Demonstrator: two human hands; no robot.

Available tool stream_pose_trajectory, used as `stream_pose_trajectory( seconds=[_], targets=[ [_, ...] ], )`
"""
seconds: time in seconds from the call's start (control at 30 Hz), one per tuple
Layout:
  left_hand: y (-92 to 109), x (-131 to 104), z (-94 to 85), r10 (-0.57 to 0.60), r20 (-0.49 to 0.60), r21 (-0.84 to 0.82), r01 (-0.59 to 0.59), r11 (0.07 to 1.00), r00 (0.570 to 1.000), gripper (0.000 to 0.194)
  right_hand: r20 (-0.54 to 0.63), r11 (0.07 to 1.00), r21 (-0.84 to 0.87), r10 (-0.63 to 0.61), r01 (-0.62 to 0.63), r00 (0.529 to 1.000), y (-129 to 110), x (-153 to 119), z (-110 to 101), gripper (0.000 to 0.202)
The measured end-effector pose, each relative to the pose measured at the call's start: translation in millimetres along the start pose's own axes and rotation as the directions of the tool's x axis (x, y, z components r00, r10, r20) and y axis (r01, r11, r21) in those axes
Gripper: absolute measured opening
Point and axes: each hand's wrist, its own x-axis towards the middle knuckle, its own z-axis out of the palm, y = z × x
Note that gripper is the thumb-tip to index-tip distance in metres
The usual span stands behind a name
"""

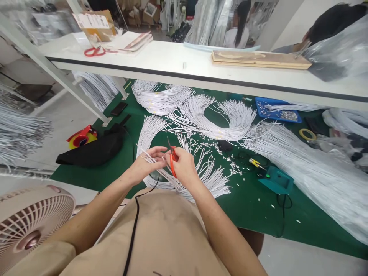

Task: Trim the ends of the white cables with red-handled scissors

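My left hand [148, 164] is closed on a few thin white wires, which run across its fingers near the table's front edge. Touching or almost touching it, my right hand [181, 165] grips red-handled scissors [173, 163], whose dark tips point up and away from me. White wires [212, 176] fan out to the right beneath my hands, and a curved bundle [148, 134] lies behind my left hand. Small white pieces [207, 145] are scattered on the green table [247, 207] just beyond my right hand.
Further back lie more wire bundles [227, 122] and a blue tray [277, 111]. A teal device [276, 180] with a cable stands right; a black pouch [94, 149] and red tape dispenser [82, 137] lie left. A white shelf [172, 57] spans the back. A fan [34, 222] stands front left.
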Motion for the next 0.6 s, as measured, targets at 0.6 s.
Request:
stream_pose_trajectory(
  seconds=[0.6],
  targets=[
    [-10, 3, 5.4, -0.043, -0.107, -0.122, 0.03, 0.992, 0.993, 0.026, -0.041, 0.987, 0.163, 0.012, -0.006, 0.999, 6, 2, -16, 0.022]
  ],
)
